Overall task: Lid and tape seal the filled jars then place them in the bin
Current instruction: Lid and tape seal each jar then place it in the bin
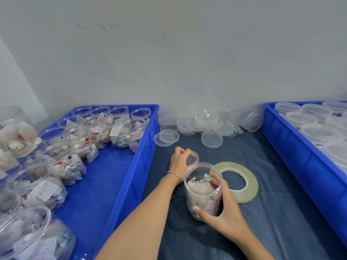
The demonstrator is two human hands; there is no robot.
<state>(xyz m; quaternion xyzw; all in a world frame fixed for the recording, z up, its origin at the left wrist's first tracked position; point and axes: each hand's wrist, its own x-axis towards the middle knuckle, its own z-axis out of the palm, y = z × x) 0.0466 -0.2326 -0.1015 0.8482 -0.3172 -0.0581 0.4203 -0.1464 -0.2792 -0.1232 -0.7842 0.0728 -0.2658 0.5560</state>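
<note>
Our right hand (223, 212) wraps the lower wall of the open jar (203, 190), thumb in front and fingers behind, standing it upright on the dark worktop (272, 231). Our left hand (181, 162) pinches a clear lid (193, 159) just behind the jar's rim. We judge the jar light and thin-walled, filled with soft paper sachets, so it may flex if squeezed; low on the body seems the steadier hold. The lid looks slick and stiff, best held by its edge. The tape roll (244, 182) lies flat just beside the jar; loose lids (208, 124) are heaped beyond. Blue bins flank us: filled jars in the left bin (131, 175), lidded ones in the right bin (293, 147).
</note>
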